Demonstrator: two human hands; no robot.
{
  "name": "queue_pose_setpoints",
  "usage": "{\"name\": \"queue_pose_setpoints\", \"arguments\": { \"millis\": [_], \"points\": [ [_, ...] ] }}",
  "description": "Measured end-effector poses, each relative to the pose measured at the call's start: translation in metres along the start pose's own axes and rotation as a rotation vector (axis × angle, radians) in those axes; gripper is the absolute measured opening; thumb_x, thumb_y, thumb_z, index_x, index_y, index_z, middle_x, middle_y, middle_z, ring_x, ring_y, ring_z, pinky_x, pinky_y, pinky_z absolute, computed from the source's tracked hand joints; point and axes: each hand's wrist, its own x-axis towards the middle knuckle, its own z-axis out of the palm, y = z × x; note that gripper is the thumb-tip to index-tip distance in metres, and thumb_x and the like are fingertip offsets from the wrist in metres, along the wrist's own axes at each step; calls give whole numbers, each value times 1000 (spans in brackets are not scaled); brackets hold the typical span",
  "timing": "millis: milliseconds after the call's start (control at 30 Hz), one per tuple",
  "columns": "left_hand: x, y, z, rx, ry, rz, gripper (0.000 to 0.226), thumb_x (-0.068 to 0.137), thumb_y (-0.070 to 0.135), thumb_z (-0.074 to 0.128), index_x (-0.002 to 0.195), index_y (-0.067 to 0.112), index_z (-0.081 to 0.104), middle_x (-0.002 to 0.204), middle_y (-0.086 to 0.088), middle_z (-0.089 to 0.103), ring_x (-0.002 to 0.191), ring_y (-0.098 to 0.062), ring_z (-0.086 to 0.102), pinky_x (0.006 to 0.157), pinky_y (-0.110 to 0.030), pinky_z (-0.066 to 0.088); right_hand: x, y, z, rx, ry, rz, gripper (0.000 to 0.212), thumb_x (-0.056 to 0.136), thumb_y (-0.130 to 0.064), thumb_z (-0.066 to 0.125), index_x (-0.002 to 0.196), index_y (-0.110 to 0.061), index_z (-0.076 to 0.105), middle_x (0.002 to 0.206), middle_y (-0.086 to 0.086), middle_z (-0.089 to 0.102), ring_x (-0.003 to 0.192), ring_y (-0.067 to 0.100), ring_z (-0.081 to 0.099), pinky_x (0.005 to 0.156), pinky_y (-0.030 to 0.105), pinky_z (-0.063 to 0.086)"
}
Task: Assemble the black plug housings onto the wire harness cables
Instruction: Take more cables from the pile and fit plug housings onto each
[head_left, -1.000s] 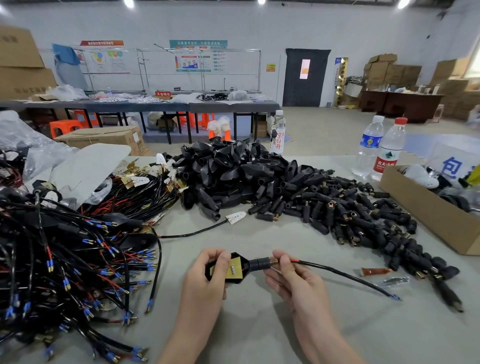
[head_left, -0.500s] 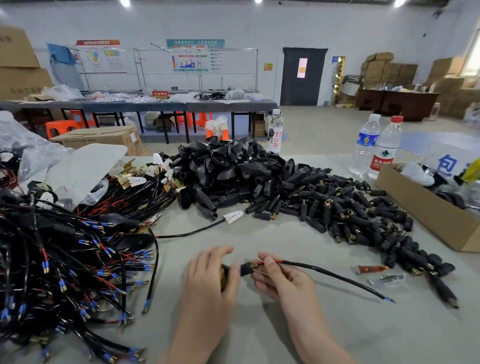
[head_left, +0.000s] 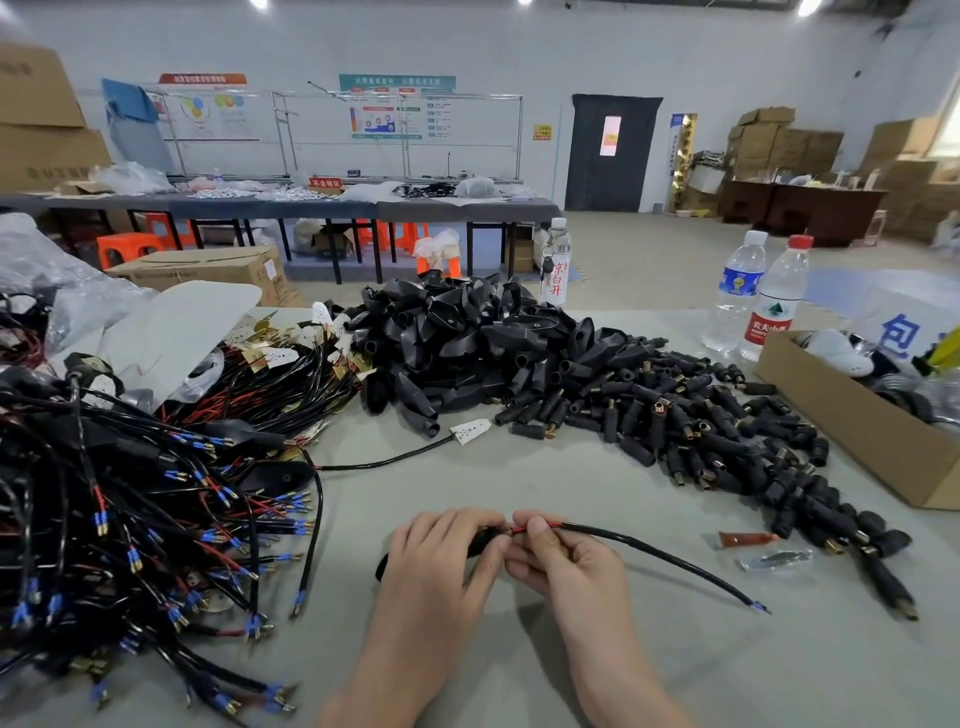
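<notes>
**A:** Where's the piece being worked on?

**B:** Near the middle of the bench, between the two hands. The left hand curls over a black plug housing and covers most of it.

**A:** And the other hand?

**B:** The right hand pinches the cable just where its red wire meets the housing. The cable runs off to the right across the bench and ends in a blue terminal.

**A:** What about the stock?

**B:** A heap of black housings sits at the far middle. Small barrel connectors spread from it to the right, toward a cardboard box. A tangle of harness cables fills the left side. Two water bottles stand at the far right, and an orange tube lies near the cable's tip.
</notes>
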Motion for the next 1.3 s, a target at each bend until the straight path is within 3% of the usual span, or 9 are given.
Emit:
{"name": "queue_pose_setpoints", "arguments": {
  "millis": [233,367,500,633,733,833,900,1000,1300],
  "points": [
    [-6,2,-12,62,-58,1,41,97,49,32,108,29,67,101,19,66,96,-12,59,90,-32,41,-5,-2,-6,-92,-133,31,19,97,-8,56,99,-2,74,86,16,76,72,19,72,62,21,56],
    [-5,-9,-35,280,-72,109,41,100,42,32,109,30,70,94,13,66,88,-16,62,82,-33,49,-15,-4,9,-191,-184,-5,22,98,-16,54,104,-7,74,91,10,77,71,21,71,65,25,57],
    [19,-31,-95,515,39,264,36,94,35,40,94,25,75,79,7,67,75,-22,66,84,-33,35,-29,-11,51,-145,-227,-49,22,99,-19,53,101,-12,74,87,7,77,64,15,68,58,22,55],
    [50,-59,-186,669,59,348,34,98,32,40,105,20,71,88,1,68,85,-28,63,94,-37,34,-39,-23,110,-180,-416,-112,21,101,-27,53,110,-22,70,96,3,76,74,15,68,67,25,56],
    [74,-80,-253,808,38,327,36,99,34,38,108,20,70,92,-2,69,91,-30,63,98,-44,38,-46,-29,149,-194,-524,-147,21,103,-21,50,112,-27,68,96,-1,75,75,13,68,66,25,56],
    [88,-115,-308,901,-35,215,19,99,24,57,113,23,69,105,-2,67,110,-32,59,107,-48,31,-51,-30,171,-185,-579,-171,24,104,-15,48,111,-28,67,93,-4,75,72,12,67,61,23,54],
    [89,-138,-331,958,-79,42,28,100,26,52,127,27,60,124,-3,61,124,-33,49,110,-47,26,-50,-29,174,-172,-579,-160,26,103,-11,47,111,-26,67,93,-2,75,71,13,67,61,23,54],
    [83,-157,-335,962,-82,-138,36,102,32,43,137,27,50,137,-6,54,131,-32,41,114,-46,24,-44,-26,167,-177,-533,-131,29,103,-8,45,110,-25,68,91,0,74,71,15,66,63,28,57],
    [77,-149,-236,789,-202,-13,38,103,34,38,139,26,48,133,0,54,129,-23,43,112,-40,28,2,-17,129,-206,-344,-61,30,103,-2,41,108,-18,66,89,4,72,66,14,63,58,24,54]
  ]
}}
